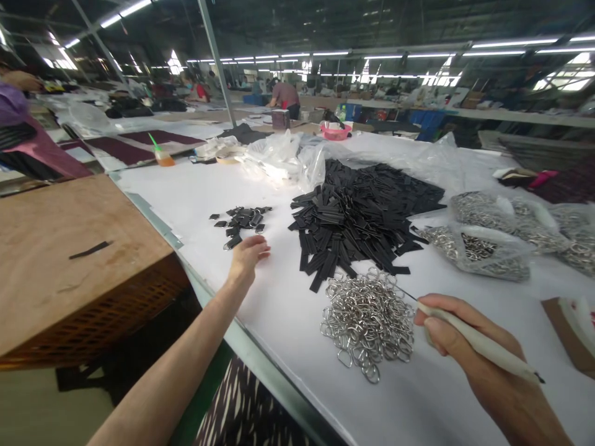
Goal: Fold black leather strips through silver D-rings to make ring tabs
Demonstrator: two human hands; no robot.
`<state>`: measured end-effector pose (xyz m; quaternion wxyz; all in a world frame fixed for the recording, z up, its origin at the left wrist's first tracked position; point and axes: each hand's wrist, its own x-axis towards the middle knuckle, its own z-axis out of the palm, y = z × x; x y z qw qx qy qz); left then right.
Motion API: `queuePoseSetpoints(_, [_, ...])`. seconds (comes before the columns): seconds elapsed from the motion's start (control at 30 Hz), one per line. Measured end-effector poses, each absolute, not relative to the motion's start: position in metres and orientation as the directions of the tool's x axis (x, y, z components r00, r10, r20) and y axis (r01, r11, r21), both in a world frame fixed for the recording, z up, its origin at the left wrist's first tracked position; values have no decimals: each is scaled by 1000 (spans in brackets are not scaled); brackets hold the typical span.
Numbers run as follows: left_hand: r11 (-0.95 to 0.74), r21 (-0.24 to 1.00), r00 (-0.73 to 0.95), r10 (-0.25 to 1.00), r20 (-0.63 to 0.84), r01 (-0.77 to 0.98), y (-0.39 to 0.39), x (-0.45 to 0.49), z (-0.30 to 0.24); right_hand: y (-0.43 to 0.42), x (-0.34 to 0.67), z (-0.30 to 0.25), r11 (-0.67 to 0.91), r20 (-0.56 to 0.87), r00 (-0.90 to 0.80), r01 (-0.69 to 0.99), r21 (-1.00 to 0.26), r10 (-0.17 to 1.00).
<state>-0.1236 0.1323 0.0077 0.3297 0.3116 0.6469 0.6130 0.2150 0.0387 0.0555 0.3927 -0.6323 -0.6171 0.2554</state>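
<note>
My right hand [469,347] is wrapped round the pale handle of an awl-like tool [478,341]. Its thin metal shaft points left, with the tip at the upper edge of a heap of silver D-rings [369,319]. My left hand [248,257] hovers over the white tabletop with its fingers loosely bent and apart, and I see nothing in them. Just beyond it lies a small group of black strap pieces looped through D-rings [242,222]. Behind the loose rings spreads a large pile of flat black strap pieces [357,210].
Plastic bags of metal rings [483,251] lie at the right, near a brown box [567,334]. Clear plastic sheeting [283,155], an orange glue bottle [162,156] and a pink basin [335,130] stand farther back. A wooden board [69,248] adjoins at left. Other people work beyond.
</note>
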Motion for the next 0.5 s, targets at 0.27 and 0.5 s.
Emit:
queuePoseSetpoints(0.27, [106,844,-231,973,22,526,130,-29,-6,42,219,53,125,171,11,637,-761,985])
queuePoseSetpoints(0.5, [184,702,-197,978,-63,688,139,-8,1,41,220,44,177,141,-108,651,-738,984])
